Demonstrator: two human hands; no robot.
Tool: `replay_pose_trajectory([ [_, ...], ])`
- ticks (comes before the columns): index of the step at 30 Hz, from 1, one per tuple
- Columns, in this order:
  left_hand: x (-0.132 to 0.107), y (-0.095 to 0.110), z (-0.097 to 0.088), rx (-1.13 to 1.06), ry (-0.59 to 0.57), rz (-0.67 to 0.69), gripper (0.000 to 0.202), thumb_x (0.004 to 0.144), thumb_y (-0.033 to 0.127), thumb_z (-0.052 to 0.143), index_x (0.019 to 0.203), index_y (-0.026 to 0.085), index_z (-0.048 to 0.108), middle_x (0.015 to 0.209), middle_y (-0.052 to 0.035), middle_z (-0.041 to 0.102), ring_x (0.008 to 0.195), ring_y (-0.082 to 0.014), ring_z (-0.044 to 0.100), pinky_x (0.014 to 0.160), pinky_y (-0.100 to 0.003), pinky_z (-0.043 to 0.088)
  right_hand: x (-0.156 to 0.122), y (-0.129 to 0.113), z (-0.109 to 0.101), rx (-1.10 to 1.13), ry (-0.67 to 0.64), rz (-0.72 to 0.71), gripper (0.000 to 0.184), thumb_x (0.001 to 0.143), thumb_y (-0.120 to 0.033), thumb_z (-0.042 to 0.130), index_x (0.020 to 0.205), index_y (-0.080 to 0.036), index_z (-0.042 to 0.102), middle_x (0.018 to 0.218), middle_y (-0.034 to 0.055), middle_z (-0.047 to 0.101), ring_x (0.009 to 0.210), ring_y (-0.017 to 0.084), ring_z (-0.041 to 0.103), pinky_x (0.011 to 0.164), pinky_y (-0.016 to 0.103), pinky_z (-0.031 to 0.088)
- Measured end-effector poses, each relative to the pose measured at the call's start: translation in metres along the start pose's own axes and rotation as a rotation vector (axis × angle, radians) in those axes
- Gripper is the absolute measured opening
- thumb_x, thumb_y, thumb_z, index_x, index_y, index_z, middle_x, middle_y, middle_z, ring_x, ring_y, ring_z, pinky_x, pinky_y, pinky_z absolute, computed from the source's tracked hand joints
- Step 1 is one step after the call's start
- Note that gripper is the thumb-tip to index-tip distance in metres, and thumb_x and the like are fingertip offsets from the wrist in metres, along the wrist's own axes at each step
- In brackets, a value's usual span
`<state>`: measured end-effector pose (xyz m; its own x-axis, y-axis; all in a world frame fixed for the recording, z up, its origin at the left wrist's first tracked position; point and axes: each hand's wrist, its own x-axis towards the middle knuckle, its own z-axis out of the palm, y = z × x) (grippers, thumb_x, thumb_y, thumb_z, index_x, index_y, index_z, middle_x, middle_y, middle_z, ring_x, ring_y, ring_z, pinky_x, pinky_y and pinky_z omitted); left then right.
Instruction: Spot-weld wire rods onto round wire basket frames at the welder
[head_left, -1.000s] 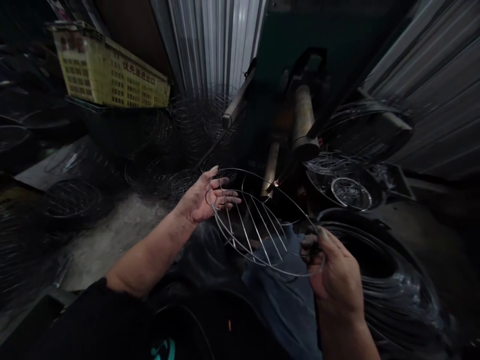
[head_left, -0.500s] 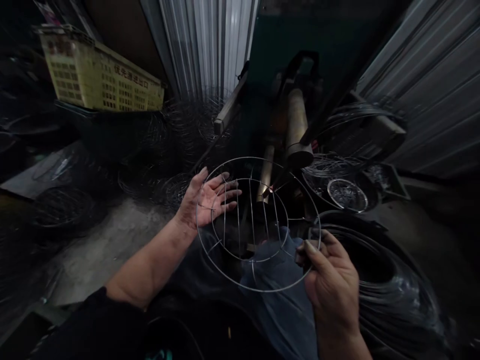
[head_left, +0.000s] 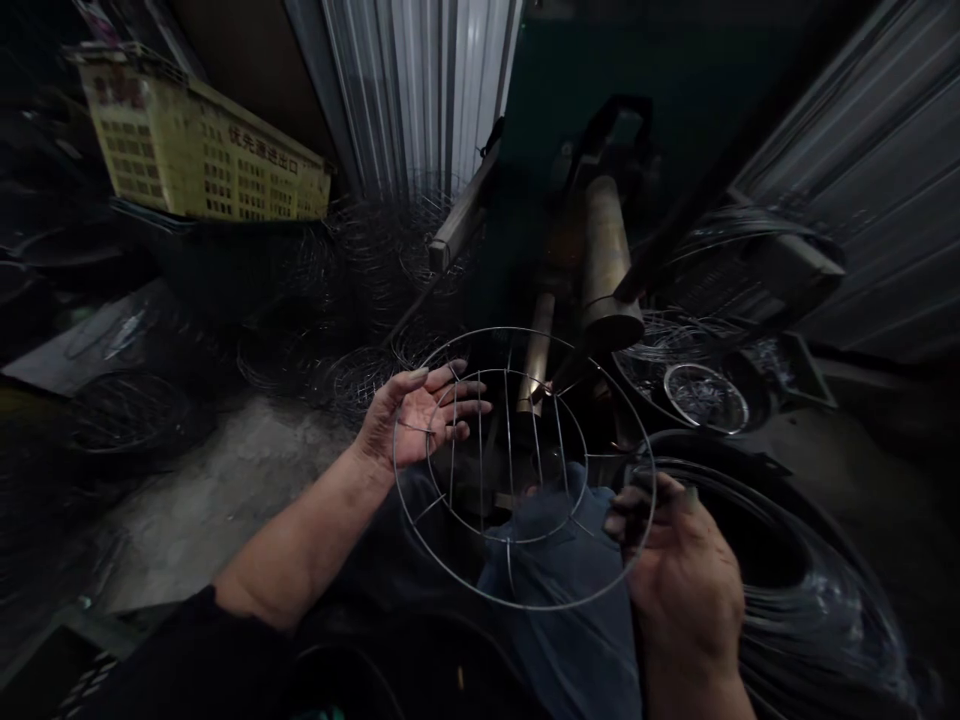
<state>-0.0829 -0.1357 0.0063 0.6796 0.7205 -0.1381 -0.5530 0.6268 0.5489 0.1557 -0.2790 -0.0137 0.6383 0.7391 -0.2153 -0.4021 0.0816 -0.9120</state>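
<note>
The wire guard is now turned nearly face-on to the camera, outer ring, inner ring and straight ribs all readable. A second ago it lay tilted almost flat, so it's been tipped up and rotated a bit, looks like the ribs and joints are getting checked over. It's up in the air above the lap, in front of the welder, resting on nothing.

Right hand pinches the outer ring at its right edge, fingers closed on the wire. Left hand sits at the left rim, palm up, fingers loosely spread and curled, more cradling than clamping.

Around that: a big wire coil at lower right, a pan of small rings past it, dark finished guards piled on the floor left, yellow crate up in the top left corner.
</note>
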Motion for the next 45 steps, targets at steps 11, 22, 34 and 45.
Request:
replay_pose_trajectory([
  [11,0.002,0.011,0.009,0.031,0.037,-0.044,0.052,0.077,0.036,0.055,0.123,0.012,0.052,0.124,-0.0209,0.06,0.113,-0.0364,0.059,0.067,-0.032,0.054,0.103,0.008,0.06,-0.03,-0.276,-0.077,0.039,0.049,-0.025,0.086,0.085,-0.019,0.072,0.076,0.0009,0.07,0.055,0.01,0.058,0.048,0.02,0.045],
  [22,0.002,0.031,0.02,0.077,0.073,-0.092,0.051,0.078,0.033,0.049,0.123,0.008,0.051,0.119,-0.0232,0.061,0.108,-0.0367,0.062,0.06,-0.029,0.054,0.106,0.025,0.064,-0.185,-0.259,-0.386,0.021,0.06,-0.027,0.081,0.078,-0.02,0.073,0.071,-0.0009,0.067,0.066,0.018,0.062,0.062,0.032,0.051],
  [34,0.008,0.033,0.011,0.026,0.08,-0.055,0.051,0.079,0.037,0.049,0.122,0.009,0.052,0.119,-0.0222,0.062,0.109,-0.0357,0.062,0.057,-0.025,0.051,0.11,0.015,0.081,-0.196,-0.311,-0.384,0.015,0.061,-0.025,0.076,0.075,-0.021,0.074,0.067,-0.0015,0.067,0.062,0.018,0.062,0.063,0.034,0.051],
  [45,0.012,0.029,0.006,-0.037,0.104,-0.1,0.047,0.079,0.035,0.049,0.118,0.009,0.053,0.118,-0.0227,0.062,0.108,-0.0344,0.062,0.055,-0.024,0.051,0.122,0.016,0.073,-0.32,-0.325,-0.42,0.013,0.06,-0.027,0.077,0.071,-0.021,0.074,0.064,-0.002,0.065,0.061,0.017,0.059,0.06,0.031,0.047],
])
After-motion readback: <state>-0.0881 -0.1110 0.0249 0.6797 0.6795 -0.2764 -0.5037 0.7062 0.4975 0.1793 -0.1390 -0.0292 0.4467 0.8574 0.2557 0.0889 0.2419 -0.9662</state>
